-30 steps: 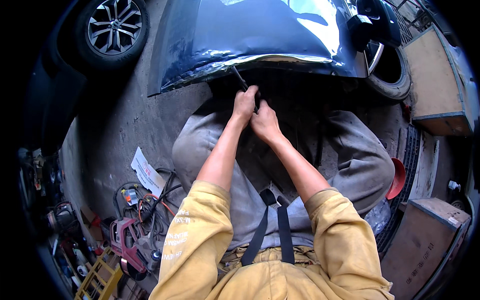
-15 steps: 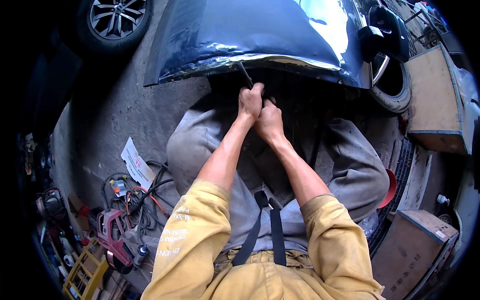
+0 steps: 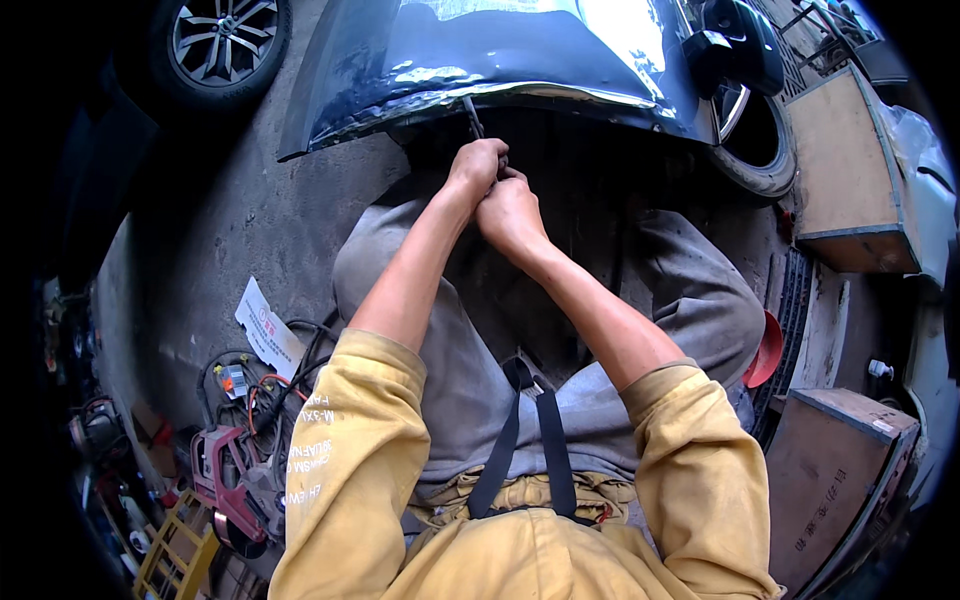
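A dark blue car door [image 3: 440,55] lies ahead of me, its near edge creased and dented. A dark, narrow metal tool [image 3: 474,120] runs from my hands up to that edge, left of its middle; its tip meets the edge. My left hand [image 3: 474,168] is closed around the tool, the farther of my two hands. Just behind it, my right hand [image 3: 512,212] is also closed, on the tool's lower end. My fingers and the deep shadow hide most of the handle, so its exact kind is unclear.
Left of my knee lie a printed white sheet [image 3: 268,330], tangled cables, a red power tool [image 3: 220,470] and a yellow frame [image 3: 178,550]. On the right are a loose tyre [image 3: 760,165], wooden boxes [image 3: 850,170] and a red bowl-like thing [image 3: 766,350]. A wheel [image 3: 225,40] stands far left.
Both hands, still on the tool, have shifted left and a little away from me. The tool now stands more upright in the picture. The whole view has shifted slightly too.
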A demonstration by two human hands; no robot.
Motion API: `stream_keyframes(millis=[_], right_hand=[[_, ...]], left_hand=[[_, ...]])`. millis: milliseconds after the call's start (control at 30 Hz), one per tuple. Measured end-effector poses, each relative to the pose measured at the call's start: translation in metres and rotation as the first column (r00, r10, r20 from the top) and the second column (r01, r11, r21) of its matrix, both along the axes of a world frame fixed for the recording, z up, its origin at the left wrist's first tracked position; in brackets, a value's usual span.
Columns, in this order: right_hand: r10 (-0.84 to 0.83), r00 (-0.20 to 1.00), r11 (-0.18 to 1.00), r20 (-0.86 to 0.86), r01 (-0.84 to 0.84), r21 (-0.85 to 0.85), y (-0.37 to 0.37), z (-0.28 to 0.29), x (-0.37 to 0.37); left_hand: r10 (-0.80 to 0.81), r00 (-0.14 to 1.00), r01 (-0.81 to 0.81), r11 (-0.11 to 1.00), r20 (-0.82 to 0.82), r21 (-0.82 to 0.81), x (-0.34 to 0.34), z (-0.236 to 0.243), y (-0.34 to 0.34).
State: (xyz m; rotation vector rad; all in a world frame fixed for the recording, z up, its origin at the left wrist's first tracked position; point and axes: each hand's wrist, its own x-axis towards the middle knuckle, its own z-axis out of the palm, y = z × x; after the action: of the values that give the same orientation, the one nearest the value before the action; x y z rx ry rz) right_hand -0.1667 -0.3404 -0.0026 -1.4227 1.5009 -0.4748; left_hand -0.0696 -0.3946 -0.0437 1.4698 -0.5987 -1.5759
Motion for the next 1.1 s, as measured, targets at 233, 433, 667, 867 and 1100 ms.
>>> stream_keyframes(millis=[233,433,667,867,1100], right_hand=[[0.068,0.996,0.988,-0.056,-0.075,-0.136,-0.013,-0.067,-0.021],[0.154,0.986,0.964,0.058,-0.137,-0.228,-0.022,-0.076,-0.019],[0.203,0.975,0.930,-0.092,-0.221,-0.295,-0.032,-0.085,-0.007],[0.125,0.974,0.885,-0.191,-0.196,-0.422,-0.026,-0.086,0.005],[0.024,0.990,0.913,-0.137,-0.077,-0.402,-0.009,-0.072,0.023]], left_hand=[[0.035,0.998,-0.038,0.997,-0.046,-0.067,-0.019,-0.011,0.017],[0.221,0.973,-0.202,0.954,0.066,-0.224,-0.019,-0.040,0.017],[0.284,0.958,-0.283,0.935,-0.028,-0.212,-0.003,-0.042,0.012],[0.289,0.957,-0.288,0.937,-0.024,-0.197,0.006,-0.048,0.012],[0.235,0.972,-0.229,0.944,-0.003,-0.237,0.019,-0.051,0.018]])
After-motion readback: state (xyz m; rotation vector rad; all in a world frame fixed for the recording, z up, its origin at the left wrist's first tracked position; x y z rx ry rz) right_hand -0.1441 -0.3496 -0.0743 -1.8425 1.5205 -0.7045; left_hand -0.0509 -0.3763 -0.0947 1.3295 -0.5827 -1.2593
